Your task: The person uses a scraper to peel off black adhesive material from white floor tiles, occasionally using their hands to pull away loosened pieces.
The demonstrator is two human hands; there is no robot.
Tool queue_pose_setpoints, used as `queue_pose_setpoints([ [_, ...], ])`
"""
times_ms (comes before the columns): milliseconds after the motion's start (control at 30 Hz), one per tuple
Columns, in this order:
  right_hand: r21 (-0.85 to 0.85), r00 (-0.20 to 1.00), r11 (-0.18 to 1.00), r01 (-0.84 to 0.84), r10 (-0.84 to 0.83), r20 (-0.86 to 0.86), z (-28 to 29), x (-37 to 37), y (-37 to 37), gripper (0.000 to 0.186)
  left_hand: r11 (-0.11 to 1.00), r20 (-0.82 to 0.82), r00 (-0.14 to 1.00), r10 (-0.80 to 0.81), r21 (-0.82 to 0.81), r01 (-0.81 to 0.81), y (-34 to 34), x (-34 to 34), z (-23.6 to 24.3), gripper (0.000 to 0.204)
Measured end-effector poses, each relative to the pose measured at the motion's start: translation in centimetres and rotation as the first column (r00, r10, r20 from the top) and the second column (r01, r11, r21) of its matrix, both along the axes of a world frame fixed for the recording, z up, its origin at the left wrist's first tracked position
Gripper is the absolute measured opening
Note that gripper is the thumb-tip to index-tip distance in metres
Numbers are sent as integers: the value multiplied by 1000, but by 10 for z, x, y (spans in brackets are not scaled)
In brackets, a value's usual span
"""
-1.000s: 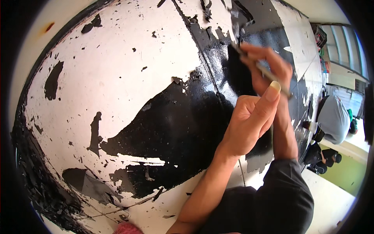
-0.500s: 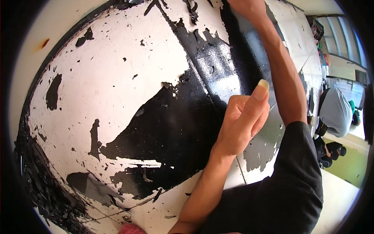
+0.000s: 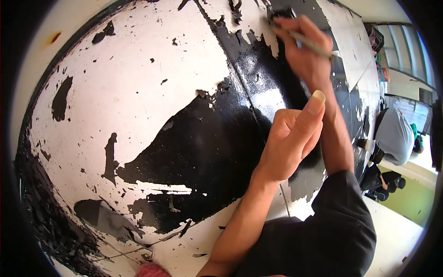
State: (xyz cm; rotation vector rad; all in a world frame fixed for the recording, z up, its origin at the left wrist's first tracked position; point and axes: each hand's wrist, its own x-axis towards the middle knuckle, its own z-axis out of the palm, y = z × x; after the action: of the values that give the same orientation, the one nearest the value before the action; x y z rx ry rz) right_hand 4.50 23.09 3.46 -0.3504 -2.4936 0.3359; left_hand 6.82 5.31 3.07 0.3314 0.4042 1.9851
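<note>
Black coating (image 3: 198,152) lies in ragged patches and flakes over a white tiled floor (image 3: 134,69). At the upper middle, my right hand (image 3: 307,48) grips the long handle of a scraper (image 3: 318,49), motion-blurred, its dark head against the floor where white meets black. Below it, my left hand (image 3: 290,138) is closed with the thumb pointing up, in front of my right forearm; whatever is inside its curled fingers, if anything, is hidden.
Loose dark flakes (image 3: 55,217) pile along the left edge beside a pale border (image 3: 39,55) with a rust spot. At the right, a person in grey (image 3: 394,136) and another in black (image 3: 383,182) crouch near a dark crate (image 3: 374,37). A pink object (image 3: 152,270) shows at the bottom.
My right hand swept up to the top edge half a second ago and has since come partway back down. My left hand sits slightly left of where it was a second ago.
</note>
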Motion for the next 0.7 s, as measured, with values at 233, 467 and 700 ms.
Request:
queue_pose_setpoints([
  [233,46,996,997,65,-68,61,12,-71,79,19,999,58,998,-1,37,-1,9,4,5,75],
  [467,-21,998,999,-50,51,45,6,12,-9,10,1000,85,996,17,17,-18,2,-2,2,75],
  [700,49,1000,999,5,-5,14,4,-14,24,9,1000,54,999,4,28,-5,5,4,6,75],
])
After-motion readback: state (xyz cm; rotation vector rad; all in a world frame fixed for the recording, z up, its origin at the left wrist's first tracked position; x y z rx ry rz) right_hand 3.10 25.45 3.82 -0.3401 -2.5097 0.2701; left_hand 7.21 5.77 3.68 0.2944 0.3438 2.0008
